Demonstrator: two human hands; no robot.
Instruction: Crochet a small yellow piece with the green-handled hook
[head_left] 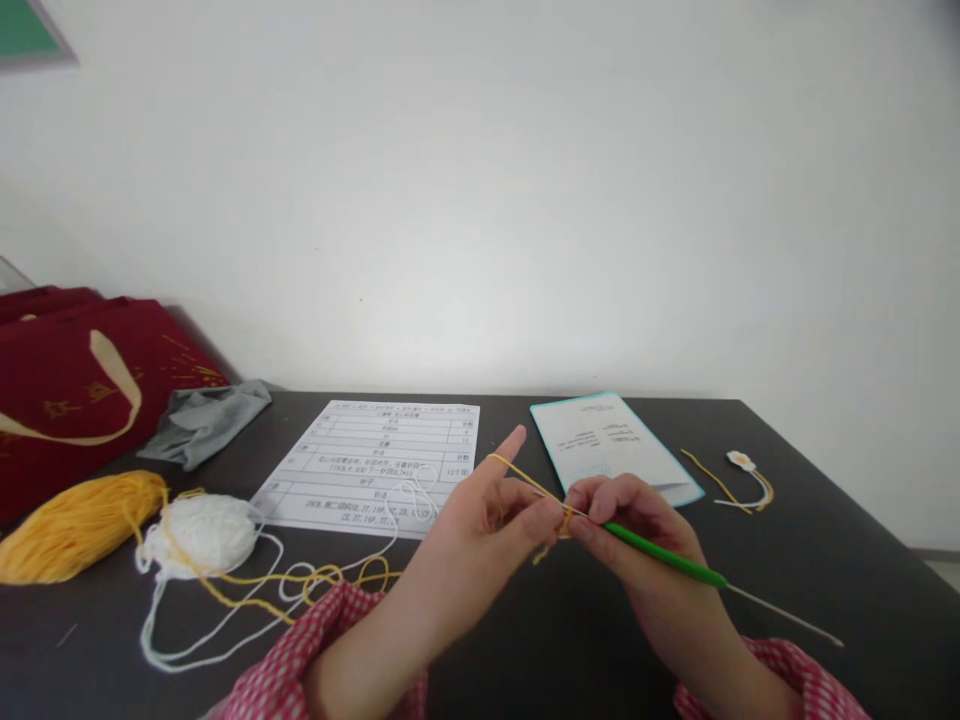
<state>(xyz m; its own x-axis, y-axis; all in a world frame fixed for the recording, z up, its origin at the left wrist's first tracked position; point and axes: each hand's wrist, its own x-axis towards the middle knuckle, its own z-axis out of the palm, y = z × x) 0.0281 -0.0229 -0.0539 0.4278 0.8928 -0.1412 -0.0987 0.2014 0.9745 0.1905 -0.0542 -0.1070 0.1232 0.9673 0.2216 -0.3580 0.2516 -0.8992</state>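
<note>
My right hand [637, 530] grips a crochet hook [667, 556] by its green handle, with the thin metal back end sticking out toward the lower right. Between both hands is a small piece of yellow crochet [567, 522], pinched by the thumb and fingers of my left hand [487, 520]. Yellow yarn [517, 467] runs over my raised left index finger down to the hook tip. A short yarn tail hangs below the piece. The fingers partly hide the stitches and the hook's tip.
At left lie a yellow yarn skein [86, 525] and a white yarn ball [202, 535], their strands loosely tangled. Behind are red bags [97, 370] and grey cloth [206, 420]. A printed sheet [360, 450], a teal-edged card [607, 440] and a small crocheted flower [741, 461] lie on the dark table [810, 570].
</note>
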